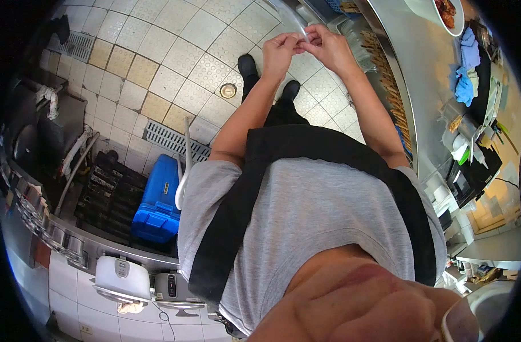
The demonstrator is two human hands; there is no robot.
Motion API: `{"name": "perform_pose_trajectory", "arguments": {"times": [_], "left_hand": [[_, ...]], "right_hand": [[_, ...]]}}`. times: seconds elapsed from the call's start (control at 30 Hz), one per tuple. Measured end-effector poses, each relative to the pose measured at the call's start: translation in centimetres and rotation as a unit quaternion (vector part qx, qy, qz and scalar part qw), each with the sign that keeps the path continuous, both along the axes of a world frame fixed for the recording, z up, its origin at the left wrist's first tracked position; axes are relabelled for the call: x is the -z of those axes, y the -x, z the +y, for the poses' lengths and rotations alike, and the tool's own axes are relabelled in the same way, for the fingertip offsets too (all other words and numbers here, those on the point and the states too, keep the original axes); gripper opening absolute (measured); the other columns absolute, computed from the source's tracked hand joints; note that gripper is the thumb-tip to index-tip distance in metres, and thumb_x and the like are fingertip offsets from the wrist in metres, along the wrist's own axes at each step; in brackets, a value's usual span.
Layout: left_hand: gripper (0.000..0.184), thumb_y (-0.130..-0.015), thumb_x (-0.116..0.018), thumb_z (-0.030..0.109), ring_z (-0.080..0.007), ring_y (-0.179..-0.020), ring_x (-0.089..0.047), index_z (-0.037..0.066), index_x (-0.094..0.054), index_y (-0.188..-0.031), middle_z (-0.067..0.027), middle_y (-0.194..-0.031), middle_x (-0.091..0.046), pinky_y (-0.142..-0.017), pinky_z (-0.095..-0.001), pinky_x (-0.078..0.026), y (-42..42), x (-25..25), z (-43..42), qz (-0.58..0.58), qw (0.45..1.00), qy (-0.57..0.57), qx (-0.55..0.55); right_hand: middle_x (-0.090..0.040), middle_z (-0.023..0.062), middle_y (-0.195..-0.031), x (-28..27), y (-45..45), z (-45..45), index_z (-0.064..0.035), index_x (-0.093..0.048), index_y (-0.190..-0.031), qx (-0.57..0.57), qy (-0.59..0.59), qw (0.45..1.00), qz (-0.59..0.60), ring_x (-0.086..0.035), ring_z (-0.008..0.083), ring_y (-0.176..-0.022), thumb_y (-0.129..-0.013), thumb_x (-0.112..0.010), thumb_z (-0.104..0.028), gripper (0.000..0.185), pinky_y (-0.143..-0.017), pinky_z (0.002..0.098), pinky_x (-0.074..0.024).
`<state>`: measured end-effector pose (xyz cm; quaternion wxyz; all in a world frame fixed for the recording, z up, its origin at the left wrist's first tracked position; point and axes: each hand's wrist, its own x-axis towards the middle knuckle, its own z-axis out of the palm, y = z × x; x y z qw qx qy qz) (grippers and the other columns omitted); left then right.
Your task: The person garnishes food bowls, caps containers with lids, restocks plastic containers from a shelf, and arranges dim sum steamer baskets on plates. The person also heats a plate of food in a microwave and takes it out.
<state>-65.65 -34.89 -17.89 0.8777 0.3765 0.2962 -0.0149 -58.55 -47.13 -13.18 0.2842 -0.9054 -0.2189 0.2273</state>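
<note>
My left hand (pixel 278 56) and my right hand (pixel 331 51) meet at the top of the view, held out in front of my body over the floor. The fingers of both are closed in a pinch around a thin, translucent, plastic-looking strip (pixel 296 20). It runs up and away from the fingertips, and its far end is cut off by the top of the view. What exactly it is, I cannot tell. Close to my right hand are a clear plastic container or bag (pixel 354 34) and a row of wooden sticks (pixel 380 62) beneath the counter edge.
A steel counter (pixel 420 85) runs along my right, bearing a white container of food (pixel 446 17) and blue cloths (pixel 465 62). To my left stand a blue cooler box (pixel 159 196), a black slatted mat (pixel 109 196) and a rice cooker (pixel 122 276). The floor is tiled (pixel 183 62).
</note>
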Motion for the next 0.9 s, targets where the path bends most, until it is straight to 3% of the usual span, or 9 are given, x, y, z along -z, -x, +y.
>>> {"name": "perform_pose_trajectory", "arguments": {"times": [0.07,0.17,0.33,0.73,0.9], "left_hand": [[0.017,-0.085,-0.06,0.008,-0.0173,-0.069,-0.064,-0.008,-0.063,-0.091,-0.0131,-0.08,-0.065,-0.066,-0.0259,-0.054,-0.3,-0.2,0.0,-0.005,1.0,0.022,-0.002],[0.016,-0.085,-0.059,0.007,-0.0185,-0.075,-0.065,-0.007,-0.062,-0.092,-0.0127,-0.086,-0.065,-0.07,-0.0274,-0.054,-0.6,0.1,-0.1,-0.01,1.0,-0.013,0.02],[0.017,-0.085,-0.06,0.007,-0.0171,-0.071,-0.065,-0.007,-0.062,-0.093,-0.0113,-0.082,-0.066,-0.066,-0.0253,-0.054,-0.8,-0.5,-0.1,0.005,0.984,-0.164,0.07],[0.016,-0.081,-0.061,0.007,-0.0158,-0.066,-0.067,-0.007,-0.063,-0.087,-0.0114,-0.073,-0.066,-0.058,-0.0241,-0.053,-1.2,-0.9,-0.2,0.026,0.962,-0.249,0.107],[0.016,-0.08,-0.061,0.009,-0.0151,-0.064,-0.068,-0.006,-0.063,-0.083,-0.0106,-0.069,-0.067,-0.058,-0.0236,-0.053,-1.2,-0.5,-0.3,0.004,0.917,-0.379,0.122]], "right_hand": [[-0.067,0.0114,-0.079,0.4,0.1,0.2,-0.0073,-0.058,-0.104,0.018,0.014,0.999,-0.044,-0.066,0.0261,-0.073,-0.081,-0.064,-0.025,0.03,-0.067,0.0351,-0.0518],[-0.067,0.0102,-0.08,0.3,0.1,0.3,-0.0081,-0.061,-0.099,0.037,-0.003,0.997,-0.061,-0.065,0.027,-0.071,-0.082,-0.062,-0.023,0.023,-0.066,0.0352,-0.0512],[-0.067,0.0105,-0.08,0.0,0.0,0.5,-0.0079,-0.065,-0.091,0.104,-0.037,0.994,0.003,-0.064,0.0264,-0.07,-0.083,-0.061,-0.022,0.017,-0.067,0.0349,-0.0502],[-0.066,0.0103,-0.082,0.6,-0.8,-0.6,-0.007,-0.063,-0.094,0.074,-0.036,0.995,0.051,-0.063,0.022,-0.073,-0.083,-0.059,-0.019,0.017,-0.068,0.0329,-0.0485],[-0.066,0.0096,-0.082,-0.2,-0.7,-0.3,-0.007,-0.063,-0.094,0.077,-0.03,0.995,0.047,-0.063,0.0212,-0.072,-0.083,-0.059,-0.018,0.015,-0.068,0.0323,-0.0485]]}}
